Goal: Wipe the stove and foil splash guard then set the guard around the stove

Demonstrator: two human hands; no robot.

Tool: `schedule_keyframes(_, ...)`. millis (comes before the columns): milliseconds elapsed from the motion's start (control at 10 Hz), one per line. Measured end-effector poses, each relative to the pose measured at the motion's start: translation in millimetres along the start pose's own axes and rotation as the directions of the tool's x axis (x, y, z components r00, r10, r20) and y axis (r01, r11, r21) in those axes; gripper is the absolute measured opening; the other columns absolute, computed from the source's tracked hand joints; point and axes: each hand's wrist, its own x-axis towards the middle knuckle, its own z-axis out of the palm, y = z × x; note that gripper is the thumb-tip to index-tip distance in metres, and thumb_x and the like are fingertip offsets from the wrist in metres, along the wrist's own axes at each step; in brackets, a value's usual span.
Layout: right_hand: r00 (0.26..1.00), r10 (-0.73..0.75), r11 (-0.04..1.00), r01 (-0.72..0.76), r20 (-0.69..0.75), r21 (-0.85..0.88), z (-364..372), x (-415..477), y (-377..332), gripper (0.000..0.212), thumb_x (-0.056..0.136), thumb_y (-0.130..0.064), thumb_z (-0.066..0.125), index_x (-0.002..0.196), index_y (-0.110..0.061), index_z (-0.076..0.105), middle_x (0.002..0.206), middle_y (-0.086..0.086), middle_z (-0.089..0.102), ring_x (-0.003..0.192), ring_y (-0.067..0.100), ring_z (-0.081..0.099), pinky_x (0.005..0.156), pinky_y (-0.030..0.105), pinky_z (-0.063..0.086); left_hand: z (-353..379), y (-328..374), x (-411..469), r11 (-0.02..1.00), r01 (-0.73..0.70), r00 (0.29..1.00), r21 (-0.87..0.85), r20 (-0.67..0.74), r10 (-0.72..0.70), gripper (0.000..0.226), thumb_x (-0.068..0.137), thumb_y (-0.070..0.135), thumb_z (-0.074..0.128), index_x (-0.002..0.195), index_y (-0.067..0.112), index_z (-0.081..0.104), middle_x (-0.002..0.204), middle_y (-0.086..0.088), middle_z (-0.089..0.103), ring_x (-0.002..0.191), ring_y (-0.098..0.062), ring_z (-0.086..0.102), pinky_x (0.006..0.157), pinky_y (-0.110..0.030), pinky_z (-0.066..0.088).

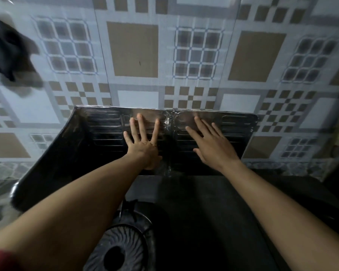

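Observation:
The foil splash guard [106,126] stands upright behind the black stove [204,212], against the tiled wall. Its ribbed back panels meet at a centre crease, and a left wing folds forward along the stove's side. My left hand [143,141] lies flat with fingers spread on the back panel just left of the crease. My right hand [213,143] is spread flat on the panel right of the crease. Neither hand holds anything. A round burner [117,251] shows at the bottom, partly hidden by my left forearm.
The patterned tile wall [133,49] rises directly behind the guard. A dark cloth-like shape [6,47] hangs blurred at the upper left. A mottled stone counter [0,184] runs left of the stove.

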Motion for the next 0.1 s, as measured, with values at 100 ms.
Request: schedule_keyframes(100,0.995,0.101,0.991,-0.099,-0.01,0.086,-50.0,-25.0,-1.9,0.056,0.096,-0.036,0.058,0.145,-0.019,0.038,0.143,0.009,0.043,0.118,0.034,0.057,0.094,0.045,0.048,-24.8,1.4,-29.1,0.989,-0.082,0.997,-0.12,-0.017,0.081,0.102,0.092,0.042,0.059,0.153,0.03,-0.022,0.156,-0.021,-0.034,0.147,-0.044,-0.02,0.115,-0.069,0.002)
